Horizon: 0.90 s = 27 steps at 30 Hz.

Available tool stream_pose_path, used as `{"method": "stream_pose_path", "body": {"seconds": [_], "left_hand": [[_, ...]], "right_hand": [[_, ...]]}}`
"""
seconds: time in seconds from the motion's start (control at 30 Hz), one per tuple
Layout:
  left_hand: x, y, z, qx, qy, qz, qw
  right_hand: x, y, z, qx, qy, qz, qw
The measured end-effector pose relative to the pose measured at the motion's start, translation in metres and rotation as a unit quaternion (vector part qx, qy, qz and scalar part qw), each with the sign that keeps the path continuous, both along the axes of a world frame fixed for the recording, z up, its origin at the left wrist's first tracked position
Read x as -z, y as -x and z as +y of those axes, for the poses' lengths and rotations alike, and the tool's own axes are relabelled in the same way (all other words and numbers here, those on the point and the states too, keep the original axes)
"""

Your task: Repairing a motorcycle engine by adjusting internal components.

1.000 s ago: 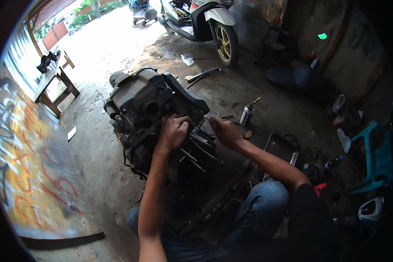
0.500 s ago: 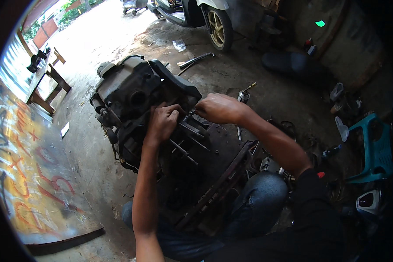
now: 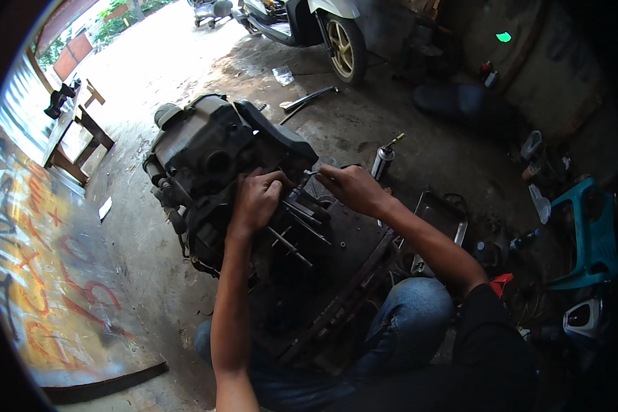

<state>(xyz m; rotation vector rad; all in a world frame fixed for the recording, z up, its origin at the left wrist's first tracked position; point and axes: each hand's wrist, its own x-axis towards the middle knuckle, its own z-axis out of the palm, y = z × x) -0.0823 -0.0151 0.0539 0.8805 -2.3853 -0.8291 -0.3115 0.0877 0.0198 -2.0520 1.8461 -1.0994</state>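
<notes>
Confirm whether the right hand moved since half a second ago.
Yes: against the standing spray can, the right hand sits lower in view, nearer the person, leaving more of the can visible.

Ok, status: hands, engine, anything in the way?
Left hand on engine. Right hand pinching probable metal tool. Possible obstacles: jutting metal rods, upright spray can.

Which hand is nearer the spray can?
The right hand, just beside the upright spray can; the left hand is farther away, at the dark engine.
</notes>
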Motion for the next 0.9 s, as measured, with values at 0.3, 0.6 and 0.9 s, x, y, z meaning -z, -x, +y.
{"method": "stream_pose_path", "body": {"seconds": [0.3,0.6,0.9], "left_hand": [[-0.003,0.002,0.001,0.01,0.058,0.002,0.998],[0.0,0.003,0.002,0.006,0.03,0.026,0.999],[-0.002,0.001,0.001,-0.009,-0.005,0.004,1.0]], "right_hand": [[-0.076,-0.016,-0.018,-0.113,-0.211,0.17,0.956],[0.035,-0.03,0.01,-0.032,-0.055,-0.135,0.989],[0.032,0.0,0.008,0.011,-0.007,-0.071,0.997]]}}
